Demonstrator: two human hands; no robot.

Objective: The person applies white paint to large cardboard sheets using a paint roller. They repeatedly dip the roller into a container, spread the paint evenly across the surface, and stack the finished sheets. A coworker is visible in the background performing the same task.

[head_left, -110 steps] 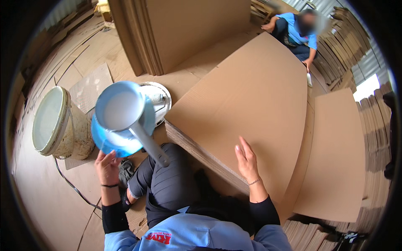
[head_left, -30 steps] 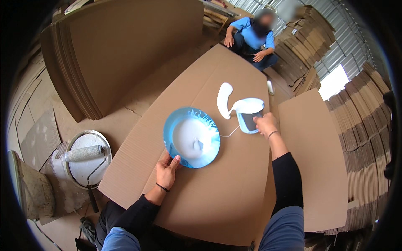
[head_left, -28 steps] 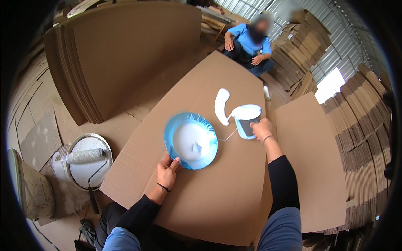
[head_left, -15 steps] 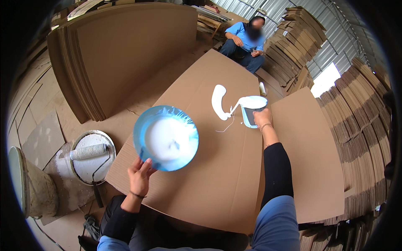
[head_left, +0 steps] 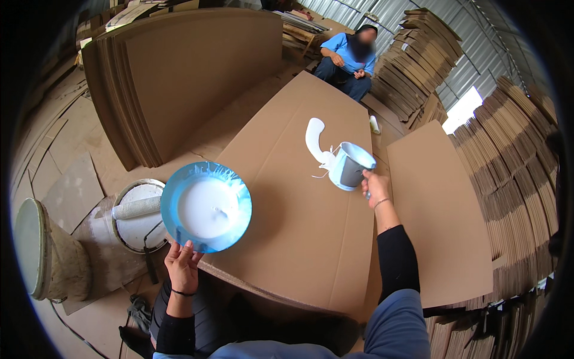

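Note:
My left hand [head_left: 182, 266] grips the near rim of a blue bowl [head_left: 173, 230], which holds thick white liquid [head_left: 206, 206] and has streaks up its inner wall. The bowl is held over the left edge of a large cardboard sheet [head_left: 293, 239]. My right hand [head_left: 376, 188] is closed around the handle of a grey and light-blue mug [head_left: 353, 167], coated with white inside. The mug is above the sheet, roughly upright and slightly tilted. Beside it on the cardboard lies a curved white puddle [head_left: 314, 137], with thin strings trailing toward the mug.
To the left, a paint roller [head_left: 137, 208] rests on a white lid [head_left: 133, 230], near a stained bucket [head_left: 51, 251]. Upright cardboard sheets [head_left: 197, 84] stand at far left. Cardboard stacks [head_left: 508, 191] line the right. A person in blue [head_left: 353, 60] crouches beyond the sheet.
The mug has turned from tipped and pouring to nearly upright, and the stream has thinned to strings. My left hand has carried the bowl left and slightly nearer.

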